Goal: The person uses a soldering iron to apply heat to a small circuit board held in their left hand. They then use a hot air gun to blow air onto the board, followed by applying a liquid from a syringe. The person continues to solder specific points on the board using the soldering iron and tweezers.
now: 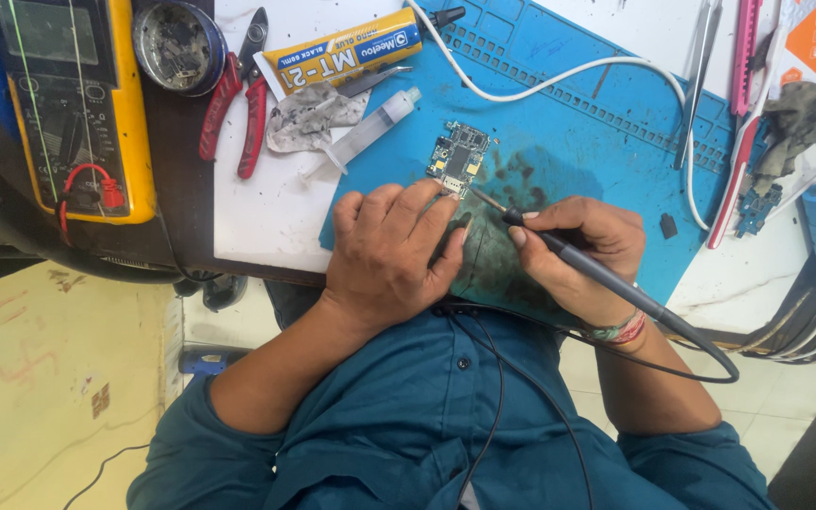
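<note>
near the frame's centre on the blue mat (559, 104), the small circuit board (459, 156), likely light, stiff and fragile and best held by its edges, is pinned by the left hand (384, 250)'s fingertips while the right hand (583, 250) pinches a soldering iron (578, 260).

Both hands forward, forearms bare, teal sleeves pushed to elbows.
Left hand (391, 247) palm down, fingers curled, fingertips pressing down ahead of it. Right hand (578, 253) in pen-style pinch, thumb and index closed near the front, wrist bent inward, banded with a coloured thread bracelet.
</note>
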